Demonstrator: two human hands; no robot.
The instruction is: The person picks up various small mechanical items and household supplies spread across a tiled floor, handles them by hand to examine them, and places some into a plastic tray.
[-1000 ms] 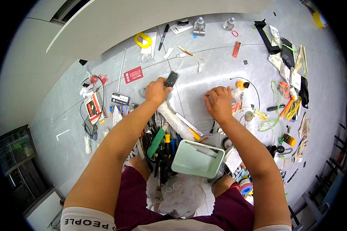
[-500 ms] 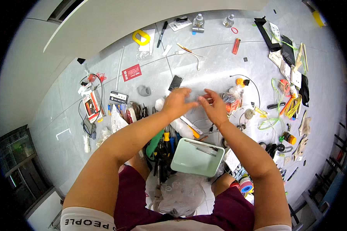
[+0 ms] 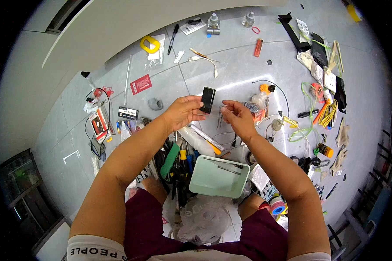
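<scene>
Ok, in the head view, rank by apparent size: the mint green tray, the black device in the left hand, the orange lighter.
1. Mint green tray.
2. Black device, raised nearer the camera, so unsure.
3. Orange lighter.

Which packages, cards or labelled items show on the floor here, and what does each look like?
Red card: flat rectangle, far left of the hands.
Small black box: pale label, left of the left hand.
Red-and-white packet: flat, at the left.
White leaflet: near the top.
</scene>
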